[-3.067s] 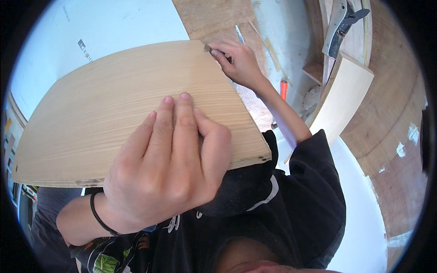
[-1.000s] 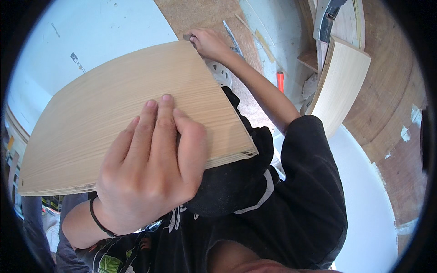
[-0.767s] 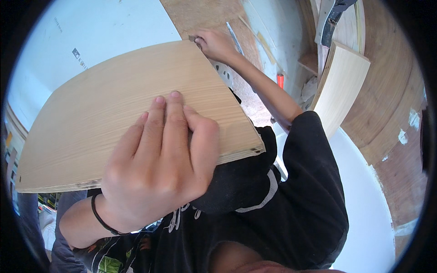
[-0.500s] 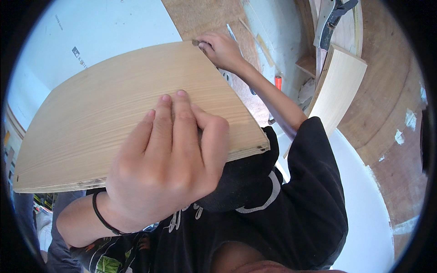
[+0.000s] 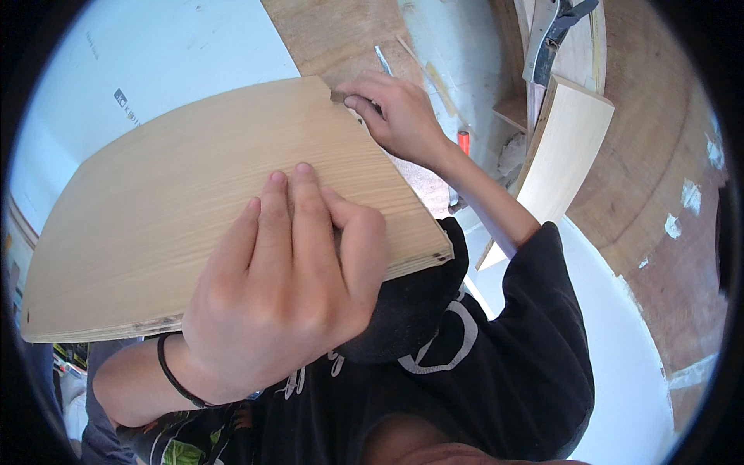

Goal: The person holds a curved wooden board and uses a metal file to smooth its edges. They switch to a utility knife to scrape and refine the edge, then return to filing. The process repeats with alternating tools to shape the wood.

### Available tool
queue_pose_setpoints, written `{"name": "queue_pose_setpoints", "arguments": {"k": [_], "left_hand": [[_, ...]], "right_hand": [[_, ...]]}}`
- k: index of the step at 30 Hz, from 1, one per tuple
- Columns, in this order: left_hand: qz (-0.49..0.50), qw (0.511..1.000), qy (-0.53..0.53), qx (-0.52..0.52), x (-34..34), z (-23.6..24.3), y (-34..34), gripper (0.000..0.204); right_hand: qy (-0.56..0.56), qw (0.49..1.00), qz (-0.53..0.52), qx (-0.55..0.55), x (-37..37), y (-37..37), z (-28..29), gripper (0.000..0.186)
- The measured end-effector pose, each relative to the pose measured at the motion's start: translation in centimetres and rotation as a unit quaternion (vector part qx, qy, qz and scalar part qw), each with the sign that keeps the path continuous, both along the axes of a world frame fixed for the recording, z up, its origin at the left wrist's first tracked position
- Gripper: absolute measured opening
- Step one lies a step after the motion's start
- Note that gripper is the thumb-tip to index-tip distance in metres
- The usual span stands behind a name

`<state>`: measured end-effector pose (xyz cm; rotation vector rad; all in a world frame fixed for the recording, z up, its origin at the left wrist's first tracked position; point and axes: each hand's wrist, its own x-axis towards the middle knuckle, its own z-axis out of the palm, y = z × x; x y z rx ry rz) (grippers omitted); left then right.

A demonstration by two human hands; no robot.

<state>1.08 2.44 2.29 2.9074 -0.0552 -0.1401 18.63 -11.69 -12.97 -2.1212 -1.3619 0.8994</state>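
A wide pale wood-grained panel [image 5: 178, 186] with a layered edge lies across my lap, its near edge against my body. My left hand [image 5: 283, 287], a dark band at the wrist, rests on its top face with the fingers stretched out and the thumb bent beside them. At the far right corner, my right hand [image 5: 399, 116] is closed in a pinch on a small brownish flat piece [image 5: 338, 96] against the panel's side edge. The piece is mostly covered by the fingers, so its exact kind does not show.
A large pale blue-white sheet [image 5: 178, 54] lies beyond the panel. To the right are a narrow pale board [image 5: 566, 147], a dark-and-grey hand tool [image 5: 546, 46] and a red cylindrical item [image 5: 463, 142]. Brown plywood [image 5: 659, 178] with white smears curves along the far right.
My right hand has shifted slightly right and toward me along the panel's edge, with the small piece in its fingers. The panel's far corner sits slightly lower and further left; my left hand stays on top.
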Motion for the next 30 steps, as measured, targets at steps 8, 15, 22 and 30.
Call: {"name": "queue_pose_setpoints", "arguments": {"k": [8,15,22,30], "left_hand": [[-0.001,1.000,0.001,0.004,-0.1,0.0,-0.1,0.013],[-0.009,1.000,0.011,0.002,-0.1,0.1,0.1,0.018],[-0.018,1.000,0.023,-0.004,0.0,0.2,0.2,0.025],[-0.025,0.999,-0.035,0.016,0.0,-0.3,0.1,0.006]], "right_hand": [[0.007,0.999,-0.012,0.045,-0.6,-0.7,4.1,0.017],[0.028,0.999,-0.001,0.021,-0.7,-0.9,9.4,0.020],[0.047,0.998,0.003,0.031,-1.1,-1.5,14.1,0.025],[0.049,0.998,-0.004,0.043,-1.5,-2.0,17.6,0.030]]}}
